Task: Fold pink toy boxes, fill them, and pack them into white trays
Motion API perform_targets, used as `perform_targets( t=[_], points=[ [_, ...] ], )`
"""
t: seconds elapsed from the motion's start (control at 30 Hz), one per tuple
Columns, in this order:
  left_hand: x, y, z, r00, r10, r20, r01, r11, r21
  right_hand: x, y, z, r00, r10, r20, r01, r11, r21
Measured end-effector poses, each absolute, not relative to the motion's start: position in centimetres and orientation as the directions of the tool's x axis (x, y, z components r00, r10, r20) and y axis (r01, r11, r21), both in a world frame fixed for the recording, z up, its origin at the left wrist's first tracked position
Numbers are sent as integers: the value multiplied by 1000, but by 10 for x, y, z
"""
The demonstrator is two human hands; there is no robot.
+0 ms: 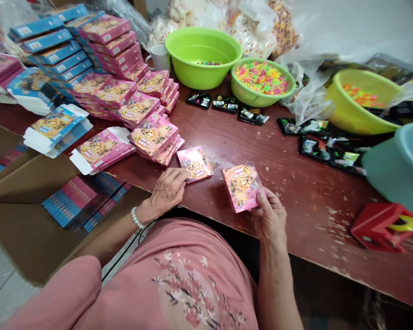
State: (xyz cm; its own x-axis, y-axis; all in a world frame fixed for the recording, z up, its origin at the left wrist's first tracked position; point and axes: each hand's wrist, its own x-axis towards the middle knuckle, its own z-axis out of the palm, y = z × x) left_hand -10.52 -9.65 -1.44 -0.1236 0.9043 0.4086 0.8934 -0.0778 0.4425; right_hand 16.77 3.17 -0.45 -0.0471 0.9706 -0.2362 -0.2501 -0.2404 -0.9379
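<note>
A pink printed box (242, 187) is gripped at its lower right corner by my right hand (270, 213), thumb on top, just above the table's front edge. My left hand (168, 188) wears a white bead bracelet. Its fingers reach the near left corner of another pink box (195, 163) lying flat on the table; whether they pinch it or only rest on it is unclear. Left of that, a short stack of pink boxes (154, 137) stands beside flat pink cartons (101, 149) with white flaps open.
Tall stacks of blue boxes (57, 52) and pink boxes (110, 41) fill the back left. A green basin (203, 59), a basket of colourful pieces (263, 87) and black trays (251, 115) line the back. A cardboard carton (17, 229) stands lower left, a red box (378, 228) at right.
</note>
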Motion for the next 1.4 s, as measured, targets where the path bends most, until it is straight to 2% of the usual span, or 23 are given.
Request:
perform_targets(
  t=[0.17, 0.53, 0.73, 1.0, 1.1, 1.2, 1.27, 1.4],
  points=[
    [-97, -84, -30, -43, 913, 406, 903, -138, 406, 161, 31, -13, -112, 962, -249, -226, -269, -936],
    [-54, -54, -29, 111, 868, 485, 825, -353, 442, 140, 56, -7, -150, 961, -232, -193, -259, -947],
    [-74, -58, -26, 31, 802, 597, 816, -365, 449, 140, 70, -11, -136, 963, -231, -208, -256, -944],
    [-91, -40, -18, 2, 814, 581, 869, -289, 402, 156, 73, -13, -74, 967, -243, -320, -253, -913],
    [-92, -26, -14, 49, 859, 509, 883, -275, 379, 166, 71, -15, -38, 964, -262, -342, -259, -903],
    [-91, -9, -8, 157, 914, 373, 905, -285, 317, 173, 68, -18, -28, 962, -273, -343, -266, -901],
    [-90, 7, -2, 216, 945, 246, 903, -289, 319, 176, 65, -20, -11, 962, -274, -350, -261, -900],
    [-87, 49, 11, 364, 923, -122, 859, -283, 426, 183, 61, -20, 40, 960, -278, -391, -241, -888]
  ],
)
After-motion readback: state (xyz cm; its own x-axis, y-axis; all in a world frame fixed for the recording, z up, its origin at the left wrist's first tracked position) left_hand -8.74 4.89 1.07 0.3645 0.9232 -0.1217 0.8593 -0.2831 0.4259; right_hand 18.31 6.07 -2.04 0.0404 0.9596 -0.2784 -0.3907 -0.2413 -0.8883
